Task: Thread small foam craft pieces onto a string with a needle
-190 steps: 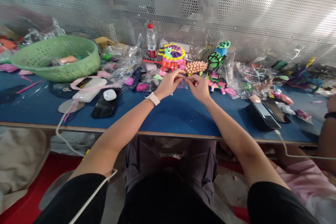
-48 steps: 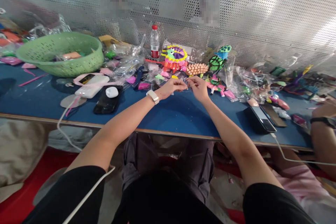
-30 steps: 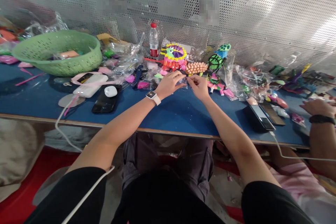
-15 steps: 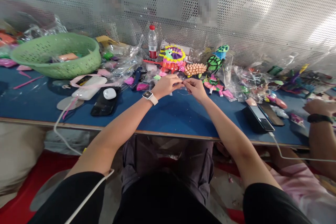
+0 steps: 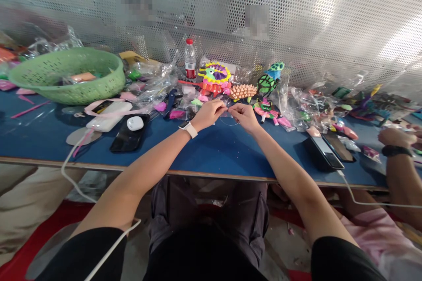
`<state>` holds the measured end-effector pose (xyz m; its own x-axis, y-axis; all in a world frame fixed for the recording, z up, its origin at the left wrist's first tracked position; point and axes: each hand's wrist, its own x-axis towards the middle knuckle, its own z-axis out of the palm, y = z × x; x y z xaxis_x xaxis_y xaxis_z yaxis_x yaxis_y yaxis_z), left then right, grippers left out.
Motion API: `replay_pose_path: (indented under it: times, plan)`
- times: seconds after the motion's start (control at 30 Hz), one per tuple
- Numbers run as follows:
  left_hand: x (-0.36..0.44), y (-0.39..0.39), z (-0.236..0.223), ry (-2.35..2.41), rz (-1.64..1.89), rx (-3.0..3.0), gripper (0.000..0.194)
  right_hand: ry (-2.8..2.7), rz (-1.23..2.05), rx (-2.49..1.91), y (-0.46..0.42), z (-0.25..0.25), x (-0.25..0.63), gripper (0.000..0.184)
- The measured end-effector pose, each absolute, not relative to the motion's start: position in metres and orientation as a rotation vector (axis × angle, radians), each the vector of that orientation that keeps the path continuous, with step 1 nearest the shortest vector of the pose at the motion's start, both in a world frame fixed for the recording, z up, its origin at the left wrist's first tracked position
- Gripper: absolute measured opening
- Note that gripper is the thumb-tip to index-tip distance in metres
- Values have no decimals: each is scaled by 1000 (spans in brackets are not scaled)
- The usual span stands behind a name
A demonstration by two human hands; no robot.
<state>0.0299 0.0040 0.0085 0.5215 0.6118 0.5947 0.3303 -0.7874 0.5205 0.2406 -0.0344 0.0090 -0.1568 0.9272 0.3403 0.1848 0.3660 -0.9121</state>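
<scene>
- Where the two hands come together over the bench (image 5: pixel 214 153) in the head view, a thin thread (image 5: pixel 230 124) hangs in a loose loop just below the fingertips
- Left hand (image 5: pixel 207 113): thumb and fingers pressed together, pinching the thread
- Right hand (image 5: pixel 244 116): fingers likewise pinching the thread, tips facing those of the left; whether they touch I cannot tell, and anything between them is too small to make out
- Behind the hands sit a yellow-rimmed figure (image 5: pixel 216 73) and a spiky figure (image 5: pixel 243 92); a pink figure (image 5: pixel 265 112) lies near the right hand, with a green figure (image 5: pixel 267 84) behind it
- A red-capped bottle (image 5: pixel 190 59) stands upright, left of the yellow-rimmed figure
- On the left, a green basket (image 5: pixel 82 95); nearer, a phone (image 5: pixel 125 139) with a white case (image 5: pixel 135 123) on top
- On the right, a black device (image 5: pixel 321 156), and beyond it a co-worker's hand (image 5: pixel 397 137)
</scene>
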Motion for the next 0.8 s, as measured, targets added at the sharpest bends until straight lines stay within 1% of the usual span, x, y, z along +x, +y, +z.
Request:
replay_pose_path:
  times: [0.2,0.3,0.37,0.47,0.53,0.6,0.8]
  plan:
    - [42,4,3,788,995,1842,51,-1749,649,-985,-39,12,242,46]
    - [43,4,1,789,943,1707,52,-1723,613,-987,-39,11,240,45]
    - [42,3,1,840,1073,1854,44,-1644,683,-1005,-38,10,237,49]
    - [38,1,3,912,1340,2217,19,-1467,856,-1030,-35,7,234,54]
    - [36,0,3,917,1352,2438,13,-1380,942,-1038,-33,5,233,56]
    - [36,-1,3,939,1288,2584,12,-1359,969,-1039,-32,4,233,56]
    - [40,-3,4,1024,1240,2676,24,-1481,864,-1026,-29,1,239,52]
